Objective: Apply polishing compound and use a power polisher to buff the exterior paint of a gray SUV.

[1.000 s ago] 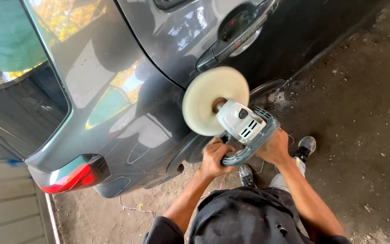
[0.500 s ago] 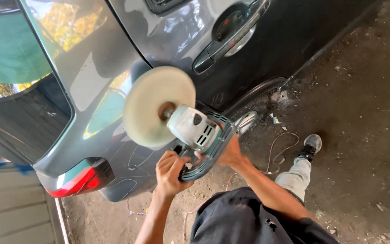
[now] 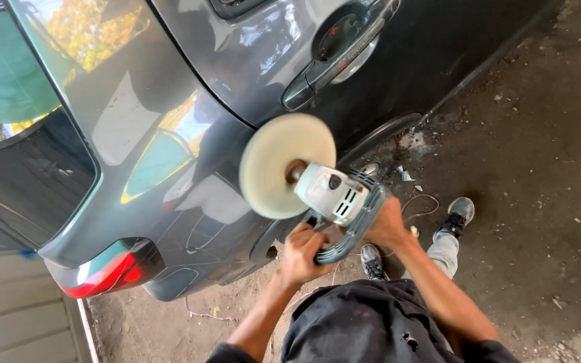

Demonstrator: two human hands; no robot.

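I hold a grey-white power polisher [image 3: 334, 195] with both hands. Its round cream pad [image 3: 287, 165] lies against the dark grey car's rear quarter panel [image 3: 169, 148], just behind the door seam. My left hand [image 3: 300, 252] grips the loop handle at the tool's rear underside. My right hand [image 3: 388, 225] wraps the side of the body. The pad's face is turned toward the paint, so where it touches is hidden.
The door handle [image 3: 334, 60] is above the pad and the red tail light [image 3: 109, 272] is at lower left. A thin cord [image 3: 421, 202] trails on the dirt ground [image 3: 539, 168] near my shoes [image 3: 458, 215]. A pale wall [image 3: 15, 316] stands at bottom left.
The polisher swept left along the panel toward the tail light, then came back right toward the door seam. Both hands kept their grip throughout.
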